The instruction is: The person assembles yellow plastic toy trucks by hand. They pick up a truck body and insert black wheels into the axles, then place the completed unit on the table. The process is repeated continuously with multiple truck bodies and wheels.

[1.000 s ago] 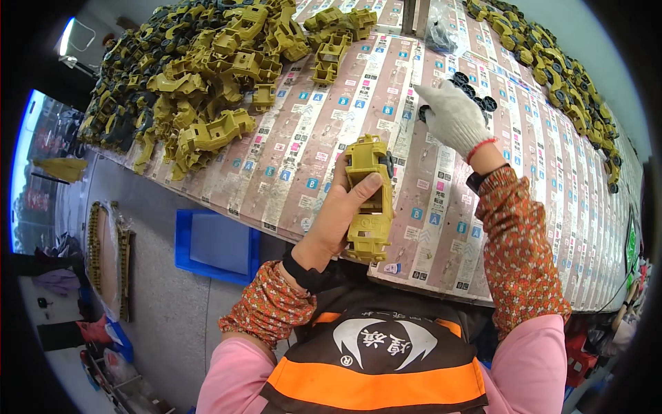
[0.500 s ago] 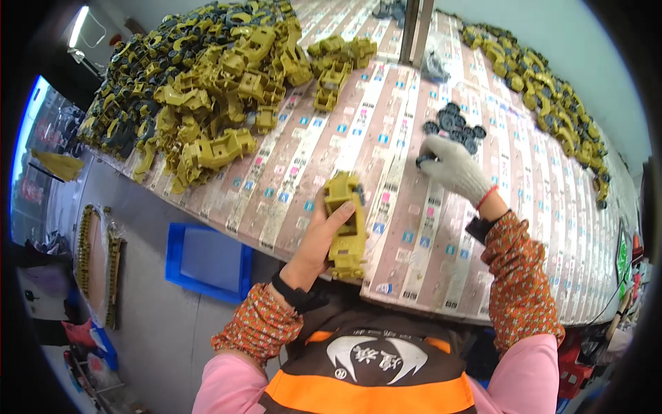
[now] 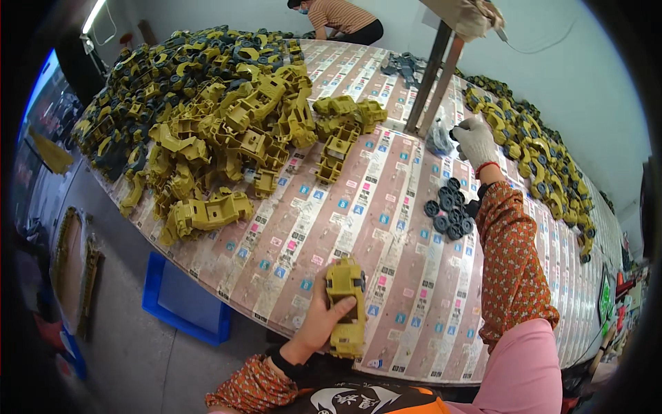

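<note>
My bare left hand (image 3: 319, 319) is wrapped round a yellow plastic toy vehicle body (image 3: 347, 338) at the table's near edge. A dark wheel shows on that body's right side. Stretched far forward, my gloved right hand (image 3: 476, 143) is next to a clear plastic bag (image 3: 438, 143) with dark contents, by the metal post. Its fingers are closed together, with something small and dark at their tips that I cannot make out. Several loose black toy wheels (image 3: 451, 210) lie on the table, nearer to me than that hand.
Heaped yellow bodies (image 3: 241, 138) and dark parts cover the table's left side. A row of wheeled yellow toys (image 3: 545, 162) lines the right. The metal post (image 3: 433, 86) rises from the table (image 3: 276, 303). A blue bin (image 3: 185, 303) sits below; another person (image 3: 345, 21) bends at the far end.
My right hand has gone from beside the loose wheels to the plastic bag farther off. My left hand still holds the toy body. The view has tilted up, bringing the other person in.
</note>
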`<state>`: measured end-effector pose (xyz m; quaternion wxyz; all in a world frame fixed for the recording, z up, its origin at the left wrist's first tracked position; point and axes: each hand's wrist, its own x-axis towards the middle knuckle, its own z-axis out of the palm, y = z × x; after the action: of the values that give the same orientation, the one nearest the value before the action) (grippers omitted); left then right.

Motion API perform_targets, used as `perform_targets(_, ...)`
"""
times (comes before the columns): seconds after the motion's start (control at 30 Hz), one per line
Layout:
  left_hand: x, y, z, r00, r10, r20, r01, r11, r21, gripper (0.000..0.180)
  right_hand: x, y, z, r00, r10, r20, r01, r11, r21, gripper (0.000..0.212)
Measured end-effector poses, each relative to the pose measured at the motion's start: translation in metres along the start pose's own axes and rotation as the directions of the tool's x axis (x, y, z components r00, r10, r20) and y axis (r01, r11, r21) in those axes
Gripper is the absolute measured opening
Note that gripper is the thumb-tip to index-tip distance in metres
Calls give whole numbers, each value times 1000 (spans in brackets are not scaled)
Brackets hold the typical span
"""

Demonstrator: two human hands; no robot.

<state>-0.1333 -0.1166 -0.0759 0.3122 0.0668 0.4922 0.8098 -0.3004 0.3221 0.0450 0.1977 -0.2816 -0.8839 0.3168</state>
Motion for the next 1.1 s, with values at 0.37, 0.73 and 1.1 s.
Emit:
perform_targets(0.37, -9, 3, 4, 1000, 14, 19, -15, 995, 97, 86, 82, 44, 55, 991, -87, -103, 50, 946, -320, 35)
perform_targets(0.73, -12, -5, 10, 989, 110, 99, -120, 987, 104, 86, 44, 89, -7, 985, -169, -21, 150, 923, -355, 31)
perform_targets(1.1, -9, -6, 16, 986, 165, 37, -169, 972, 162, 81, -144, 62, -22, 812, -184, 554, 357, 908, -221, 51)
